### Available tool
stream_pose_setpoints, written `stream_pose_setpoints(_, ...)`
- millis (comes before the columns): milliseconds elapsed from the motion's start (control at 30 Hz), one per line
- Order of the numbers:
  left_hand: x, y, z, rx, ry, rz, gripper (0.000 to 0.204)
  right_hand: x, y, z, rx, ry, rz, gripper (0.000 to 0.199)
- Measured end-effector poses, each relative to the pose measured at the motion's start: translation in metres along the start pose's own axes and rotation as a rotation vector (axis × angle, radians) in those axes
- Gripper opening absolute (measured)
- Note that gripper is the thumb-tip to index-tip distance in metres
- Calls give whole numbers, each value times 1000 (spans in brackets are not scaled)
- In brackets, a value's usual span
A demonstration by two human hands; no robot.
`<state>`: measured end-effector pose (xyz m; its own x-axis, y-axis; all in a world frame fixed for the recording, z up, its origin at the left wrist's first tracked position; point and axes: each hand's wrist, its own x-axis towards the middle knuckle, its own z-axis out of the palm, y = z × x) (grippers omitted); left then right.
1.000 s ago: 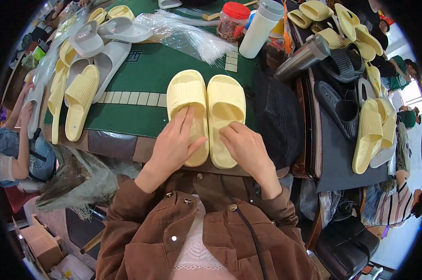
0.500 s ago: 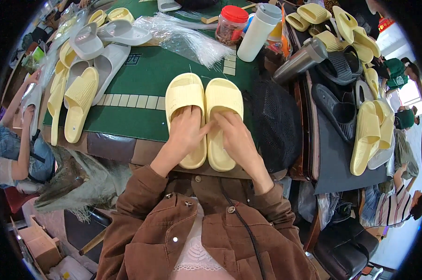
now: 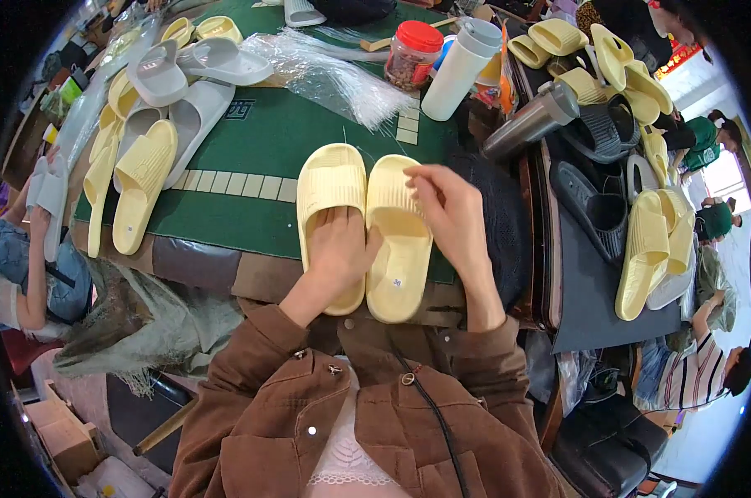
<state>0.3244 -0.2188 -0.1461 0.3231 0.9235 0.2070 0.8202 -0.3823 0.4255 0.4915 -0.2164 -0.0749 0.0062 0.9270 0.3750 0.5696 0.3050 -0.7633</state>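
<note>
A pair of pale yellow slide sandals lies side by side, toes away from me, at the table's near edge. My left hand (image 3: 340, 249) reaches into the left sandal (image 3: 332, 170), its fingers partly hidden under the ribbed strap and its thumb along the inner edge, gripping it. Over the toe end of the right sandal (image 3: 396, 286) is my right hand (image 3: 454, 207). Its fingers are bent together by the strap's outer side; anything between them is too small to make out. A small size sticker shows on the right insole. Thin clear strands stick up near the left toe.
Clear plastic strands (image 3: 342, 83) lie beyond the sandals, beside a red-lidded jar (image 3: 413, 54) and a white bottle (image 3: 462, 70). Grey and yellow slides (image 3: 147, 187) are piled left. A steel tumbler (image 3: 531, 120) and more slides (image 3: 643, 253) are on the right. Co-workers sit both sides.
My right hand has come out of the right sandal and moved up to its toe end, uncovering the insole. The sandals sit slightly nearer to me in view. My left hand stays in the left sandal.
</note>
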Motion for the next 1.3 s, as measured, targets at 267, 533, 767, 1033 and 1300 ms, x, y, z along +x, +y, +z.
stream_pose_setpoints(267, -9, 3, 7, 14, 49, 22, 38, 66, 58, 57, -237, -128, 79, 21)
stream_pose_setpoints(533, -6, 0, -1, -19, -30, -18, 45, 89, 56, 75, 108, -265, 238, 27)
stream_pose_setpoints(767, -6, 5, 1, -19, -54, -19, 45, 100, 65, 92, 126, -283, 222, 25)
stream_pose_setpoints(1033, -16, 1, -15, 150, 163, 215, 38, 88, 58, 79, 279, -103, 155, 18)
stream_pose_setpoints(1300, 33, 2, -72, -273, 287, 124, 17, 67, 46, 65, 523, -34, 104, 11)
